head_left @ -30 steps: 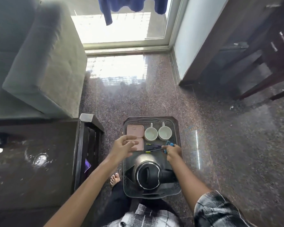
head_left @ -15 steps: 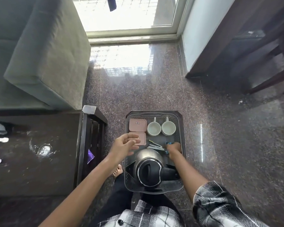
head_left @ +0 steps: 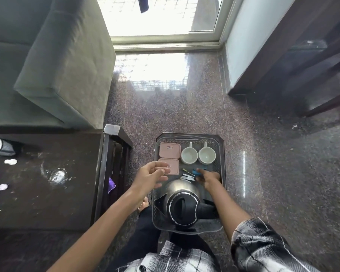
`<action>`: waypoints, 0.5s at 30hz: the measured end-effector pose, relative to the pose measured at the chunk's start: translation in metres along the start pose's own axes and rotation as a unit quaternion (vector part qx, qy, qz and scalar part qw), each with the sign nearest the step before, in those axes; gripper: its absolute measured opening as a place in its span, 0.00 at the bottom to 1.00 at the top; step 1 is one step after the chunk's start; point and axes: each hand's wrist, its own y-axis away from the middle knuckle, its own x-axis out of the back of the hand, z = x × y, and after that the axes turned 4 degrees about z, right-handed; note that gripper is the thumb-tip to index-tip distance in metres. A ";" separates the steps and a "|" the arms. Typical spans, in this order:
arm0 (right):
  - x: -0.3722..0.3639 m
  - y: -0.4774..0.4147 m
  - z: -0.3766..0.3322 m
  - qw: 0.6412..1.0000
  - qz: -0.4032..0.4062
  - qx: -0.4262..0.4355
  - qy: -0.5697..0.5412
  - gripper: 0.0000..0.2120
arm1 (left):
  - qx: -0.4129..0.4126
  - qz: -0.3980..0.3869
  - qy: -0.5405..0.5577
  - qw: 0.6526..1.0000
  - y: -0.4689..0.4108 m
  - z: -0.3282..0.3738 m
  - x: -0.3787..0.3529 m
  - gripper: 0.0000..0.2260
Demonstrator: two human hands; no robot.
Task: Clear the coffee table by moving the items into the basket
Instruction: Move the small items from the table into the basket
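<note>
basket (head_left: 223, 154) on floor beside tabletop (head_left: 47, 193) | I count kettle (head_left: 182, 203), two cups (head_left: 189, 155), two pink boxes (head_left: 169, 150) inside | right hand (head_left: 209, 178) fingers pinch small blue item (head_left: 196, 172) low in basket; left hand (head_left: 150, 176) fingers spread, empty | tabletop scraps (head_left: 10, 161) remain; I judge nearly done
</note>
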 end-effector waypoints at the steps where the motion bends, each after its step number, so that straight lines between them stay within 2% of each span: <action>1: -0.002 0.000 0.000 1.000 -0.008 0.002 0.009 0.10 | 0.002 0.001 -0.002 1.000 0.001 -0.001 0.001 0.10; 4: -0.008 0.000 0.000 0.999 -0.018 0.013 0.038 0.06 | 0.007 0.006 -0.010 1.000 0.001 -0.007 0.004 0.10; 8: -0.013 -0.007 0.006 0.995 0.017 0.043 0.083 0.08 | 0.014 0.012 -0.013 1.000 0.002 -0.012 0.007 0.10; 9: -0.014 -0.014 0.011 0.993 0.024 0.052 0.107 0.11 | 0.016 0.012 -0.011 1.000 0.002 -0.012 0.007 0.10; 11: -0.013 -0.012 0.013 0.979 0.043 0.077 0.183 0.18 | 0.017 0.014 -0.007 1.000 0.002 -0.011 0.007 0.10; 15: -0.007 0.007 0.003 0.942 0.053 0.137 0.303 0.18 | 0.018 0.013 -0.002 1.000 0.001 -0.009 0.008 0.10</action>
